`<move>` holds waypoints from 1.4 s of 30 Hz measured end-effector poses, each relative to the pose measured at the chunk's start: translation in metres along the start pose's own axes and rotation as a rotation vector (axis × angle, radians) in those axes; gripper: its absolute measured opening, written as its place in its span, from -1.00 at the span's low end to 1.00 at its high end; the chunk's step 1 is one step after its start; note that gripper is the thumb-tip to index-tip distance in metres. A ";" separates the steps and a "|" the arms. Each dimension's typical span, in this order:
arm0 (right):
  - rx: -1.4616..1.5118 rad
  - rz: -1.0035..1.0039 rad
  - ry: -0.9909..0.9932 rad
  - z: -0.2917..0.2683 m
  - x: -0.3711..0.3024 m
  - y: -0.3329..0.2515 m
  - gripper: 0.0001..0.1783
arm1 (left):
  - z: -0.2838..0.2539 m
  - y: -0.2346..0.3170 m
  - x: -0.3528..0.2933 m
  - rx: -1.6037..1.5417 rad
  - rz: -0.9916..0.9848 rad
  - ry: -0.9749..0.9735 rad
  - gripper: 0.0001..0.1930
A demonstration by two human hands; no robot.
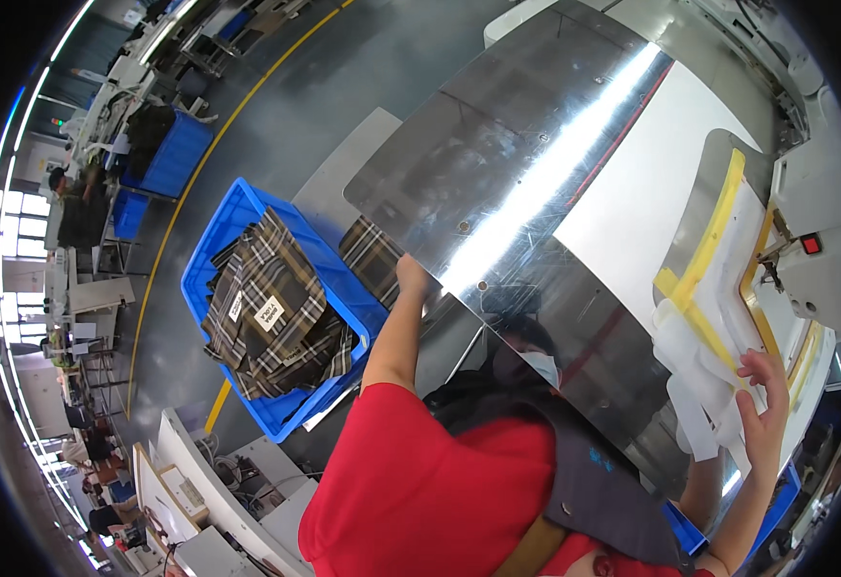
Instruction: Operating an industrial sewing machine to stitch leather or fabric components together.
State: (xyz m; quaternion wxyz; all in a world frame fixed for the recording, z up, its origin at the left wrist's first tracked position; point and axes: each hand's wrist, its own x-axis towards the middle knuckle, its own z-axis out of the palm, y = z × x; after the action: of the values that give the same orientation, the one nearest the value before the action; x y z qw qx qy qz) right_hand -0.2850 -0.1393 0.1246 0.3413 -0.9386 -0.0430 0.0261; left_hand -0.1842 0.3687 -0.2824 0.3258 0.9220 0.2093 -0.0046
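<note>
My left hand is at the near left edge of a shiny metal tabletop, beside a piece of brown, black and white plaid fabric partly under that edge. Its fingers are mostly hidden, so I cannot tell whether it grips the cloth. My right hand is raised at the right with fingers apart and nothing in it. Close to those fingers lies a white sheet-like template edged with yellow strips, at the head of a white machine.
Left of the table stands a blue plastic bin heaped with folded plaid fabric pieces bearing white labels. A white panel lies along the metal top. Farther left are a yellow floor line, more blue bins and workbenches with people.
</note>
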 end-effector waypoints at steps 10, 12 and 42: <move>-0.033 -0.149 -0.113 0.003 0.017 0.000 -0.69 | 0.005 0.010 -0.022 0.035 0.380 0.205 -0.78; 0.028 -0.164 -0.109 0.003 0.014 0.004 -0.73 | 0.002 0.017 -0.019 -0.145 0.282 0.171 -0.77; 0.182 -0.066 -0.080 0.019 0.012 0.019 -0.81 | 0.022 -0.014 0.030 0.206 0.299 0.027 -0.63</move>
State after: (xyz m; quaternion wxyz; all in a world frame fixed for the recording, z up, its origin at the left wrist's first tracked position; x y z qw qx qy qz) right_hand -0.2733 -0.1408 0.0974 0.4239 -0.9000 -0.0849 0.0561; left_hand -0.1590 0.3763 -0.3125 0.2237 0.9714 0.0724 0.0347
